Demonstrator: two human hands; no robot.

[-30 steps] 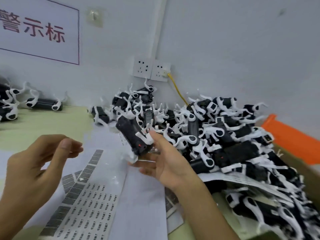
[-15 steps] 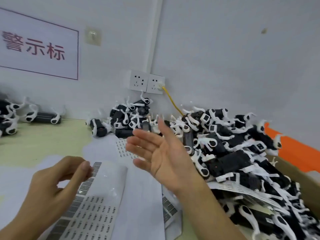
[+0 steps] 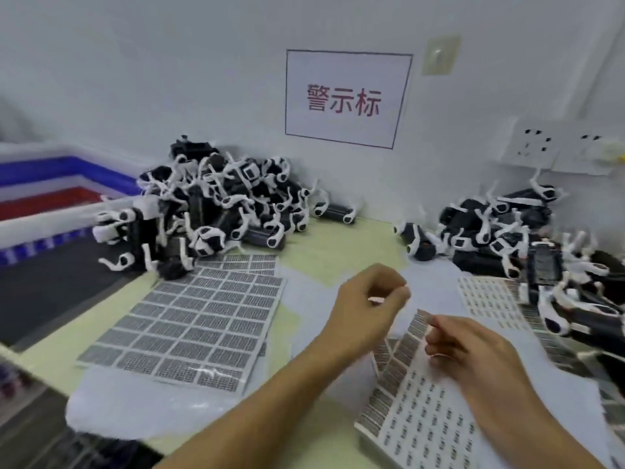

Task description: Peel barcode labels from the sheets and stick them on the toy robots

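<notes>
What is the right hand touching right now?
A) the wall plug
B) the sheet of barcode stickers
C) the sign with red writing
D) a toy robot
B: the right hand has its fingertips on the top edge of the barcode label sheet, apparently picking at a label; the toy robots lie in piles farther back, untouched.

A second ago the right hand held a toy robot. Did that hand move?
Yes. The right hand has let go and dropped from the toy pile to the label sheet.
</notes>
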